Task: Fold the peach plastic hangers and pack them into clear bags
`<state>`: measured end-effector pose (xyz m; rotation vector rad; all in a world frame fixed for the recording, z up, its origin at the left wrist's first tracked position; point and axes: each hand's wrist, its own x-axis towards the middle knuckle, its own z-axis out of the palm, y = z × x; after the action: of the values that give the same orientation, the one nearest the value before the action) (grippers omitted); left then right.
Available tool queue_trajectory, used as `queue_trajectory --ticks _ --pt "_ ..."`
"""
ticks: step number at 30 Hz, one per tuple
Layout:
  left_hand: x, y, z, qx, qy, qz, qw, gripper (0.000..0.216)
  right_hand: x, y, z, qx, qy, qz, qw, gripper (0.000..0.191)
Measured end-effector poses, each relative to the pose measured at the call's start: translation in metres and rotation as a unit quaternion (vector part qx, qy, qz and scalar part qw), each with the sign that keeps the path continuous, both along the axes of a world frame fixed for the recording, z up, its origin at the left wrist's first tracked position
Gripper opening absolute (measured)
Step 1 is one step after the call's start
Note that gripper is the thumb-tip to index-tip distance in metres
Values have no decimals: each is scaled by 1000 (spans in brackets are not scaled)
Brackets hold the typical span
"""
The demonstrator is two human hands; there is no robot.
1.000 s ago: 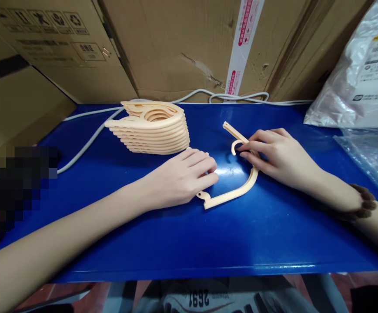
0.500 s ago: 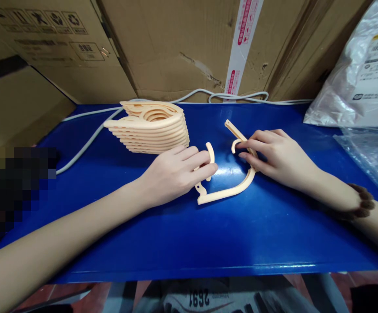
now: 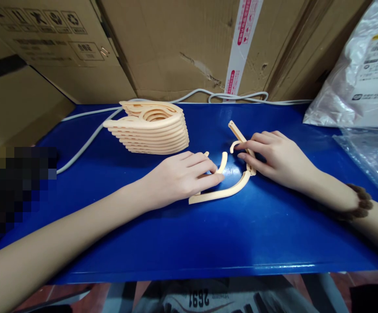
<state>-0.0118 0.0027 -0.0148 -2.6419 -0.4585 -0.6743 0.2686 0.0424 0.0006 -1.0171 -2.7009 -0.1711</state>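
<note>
A cream plastic folding clothes hanger point(image 3: 223, 194) lies partly unfolded on the blue table, its curved arm bowed towards me. My left hand point(image 3: 184, 176) is closed on its left part, fingers bent round a short curved piece point(image 3: 223, 162); the grip itself is mostly hidden. My right hand point(image 3: 270, 154) pinches the right part, thumb and fingertips by a small hook-shaped end point(image 3: 233, 147). A straight slotted arm point(image 3: 236, 130) sticks out beyond the right fingers. Behind my left hand stands a neat stack of folded cream hangers point(image 3: 152, 134).
Cardboard boxes point(image 3: 175, 48) stand along the back of the blue table point(image 3: 208, 243). A white cable point(image 3: 89, 141) runs along the back and down the left side. At the right lie a plastic mailing bag point(image 3: 348, 87) and clear film point(image 3: 368, 152). A blurred-out dark patch is at the left.
My left hand has shifted slightly right and turned the short curved piece to lean the other way. The curved arm has slid a little left. My right hand has barely moved.
</note>
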Motion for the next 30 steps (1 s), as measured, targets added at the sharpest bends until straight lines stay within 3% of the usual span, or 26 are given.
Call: queue_trajectory --ticks 15,30 --pt "5 -11 0 -126 -13 -11 992 28 -2 -2 0 4 -5 18 1000 35" --pt "9 -14 -6 -70 -28 -6 997 22 -3 -3 0 -3 -26 14 1000 36"
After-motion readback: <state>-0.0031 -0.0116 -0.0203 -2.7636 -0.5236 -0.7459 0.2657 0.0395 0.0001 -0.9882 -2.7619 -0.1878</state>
